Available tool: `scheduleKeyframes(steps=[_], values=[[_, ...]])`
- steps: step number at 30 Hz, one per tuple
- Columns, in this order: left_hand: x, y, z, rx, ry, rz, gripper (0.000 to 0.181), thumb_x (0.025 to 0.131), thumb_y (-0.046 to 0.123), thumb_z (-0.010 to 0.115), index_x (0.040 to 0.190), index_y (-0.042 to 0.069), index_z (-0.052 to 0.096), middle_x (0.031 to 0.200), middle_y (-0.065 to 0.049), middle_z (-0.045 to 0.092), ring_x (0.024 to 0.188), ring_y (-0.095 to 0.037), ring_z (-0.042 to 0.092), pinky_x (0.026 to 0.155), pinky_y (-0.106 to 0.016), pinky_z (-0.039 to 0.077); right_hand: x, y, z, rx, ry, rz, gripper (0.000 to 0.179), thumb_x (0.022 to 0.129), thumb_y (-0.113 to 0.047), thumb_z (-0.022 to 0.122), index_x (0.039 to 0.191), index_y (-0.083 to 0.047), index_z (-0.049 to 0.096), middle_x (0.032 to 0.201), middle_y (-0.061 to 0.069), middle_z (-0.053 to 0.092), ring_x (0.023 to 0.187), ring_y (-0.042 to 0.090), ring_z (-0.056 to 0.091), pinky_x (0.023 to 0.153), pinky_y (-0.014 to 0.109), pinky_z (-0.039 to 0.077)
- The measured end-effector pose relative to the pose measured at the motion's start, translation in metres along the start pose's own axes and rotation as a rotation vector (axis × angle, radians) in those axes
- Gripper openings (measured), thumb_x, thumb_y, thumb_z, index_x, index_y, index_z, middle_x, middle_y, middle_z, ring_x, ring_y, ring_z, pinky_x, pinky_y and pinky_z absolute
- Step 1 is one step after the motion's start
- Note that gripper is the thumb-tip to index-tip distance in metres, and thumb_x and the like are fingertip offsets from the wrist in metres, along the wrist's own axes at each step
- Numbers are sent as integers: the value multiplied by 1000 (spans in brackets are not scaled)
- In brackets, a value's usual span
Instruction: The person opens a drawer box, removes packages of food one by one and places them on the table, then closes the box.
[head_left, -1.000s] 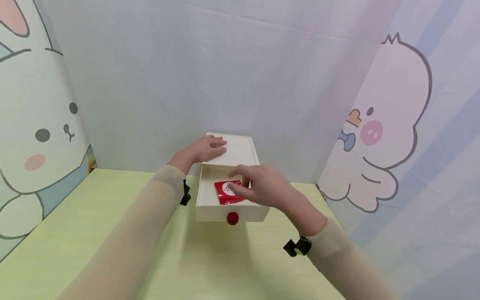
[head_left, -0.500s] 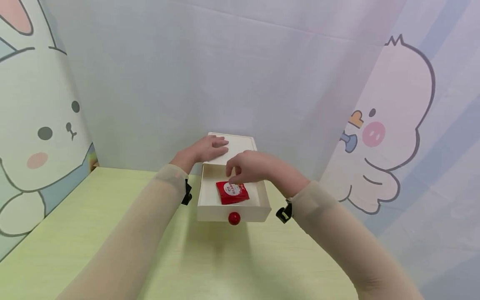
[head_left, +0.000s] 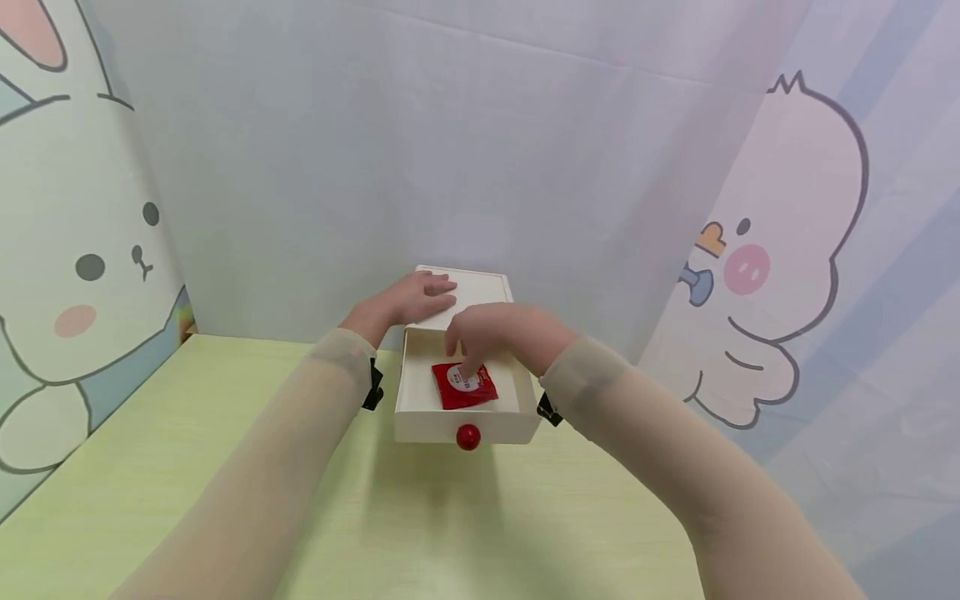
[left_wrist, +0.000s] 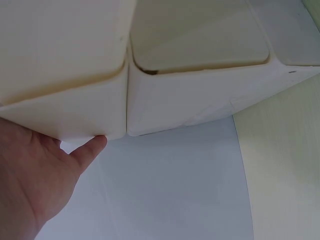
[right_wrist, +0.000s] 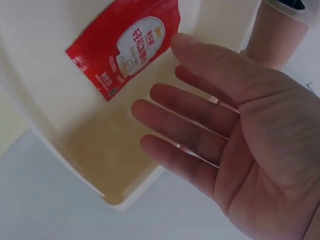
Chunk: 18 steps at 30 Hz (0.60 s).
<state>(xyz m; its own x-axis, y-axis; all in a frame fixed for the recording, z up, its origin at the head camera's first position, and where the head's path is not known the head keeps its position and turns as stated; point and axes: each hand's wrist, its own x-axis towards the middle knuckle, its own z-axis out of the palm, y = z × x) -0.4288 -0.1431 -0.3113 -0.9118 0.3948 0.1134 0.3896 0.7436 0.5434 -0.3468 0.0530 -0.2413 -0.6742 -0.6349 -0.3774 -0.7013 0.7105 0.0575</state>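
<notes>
We saw the red packet (head_left: pixel 459 394) lying flat in the white drawer (head_left: pixel 427 427), just below our right hand (head_left: pixel 486 327) and a bit to our side of its fingertips. It looked longer from side to side. Our right fingers were spread and held nothing; we couldn't tell if the thumb touched. Our left hand (head_left: pixel 408 298), farther off, rested on the box top (head_left: pixel 480 288), fingers stretched out.

Pale cloth (head_left: pixel 525 150) is hanging at the far edge of a yellow-green tabletop (head_left: pixel 150 467), a cartoon rabbit (head_left: pixel 67 200) showing left, a cartoon chick (head_left: pixel 810 192) right.
</notes>
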Motion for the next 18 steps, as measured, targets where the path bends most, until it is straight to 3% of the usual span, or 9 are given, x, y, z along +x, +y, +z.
scheduleKeyframes(steps=[5, 11, 18], values=[[1, -1, 2, 0, -4, -17, 62, 114, 50, 48, 168, 20, 47, 183, -7, 30, 172, -36, 14, 138, -64, 17, 3, -10, 4, -74, -83, 56, 55, 94, -29, 89, 145, -19, 72, 136, 1, 73, 122, 22, 63, 117, 44, 54], [1, -1, 2, -20, -3, -17, 62, 114, 49, 49, 168, 19, 47, 183, -7, 29, 172, -36, 13, 138, -64, 17, 10, -16, 6, -198, -147, 108, 56, 90, -33, 92, 140, -19, 71, 128, -1, 72, 118, 21, 64, 118, 42, 54], [-1, 2, 0, -24, -1, -30, 63, 113, 50, 50, 168, 21, 47, 183, -6, 29, 173, -36, 12, 138, -65, 17, 12, -20, 13, -268, -135, 89, 62, 87, -36, 95, 139, -17, 67, 126, 0, 74, 114, 20, 67, 118, 41, 56]])
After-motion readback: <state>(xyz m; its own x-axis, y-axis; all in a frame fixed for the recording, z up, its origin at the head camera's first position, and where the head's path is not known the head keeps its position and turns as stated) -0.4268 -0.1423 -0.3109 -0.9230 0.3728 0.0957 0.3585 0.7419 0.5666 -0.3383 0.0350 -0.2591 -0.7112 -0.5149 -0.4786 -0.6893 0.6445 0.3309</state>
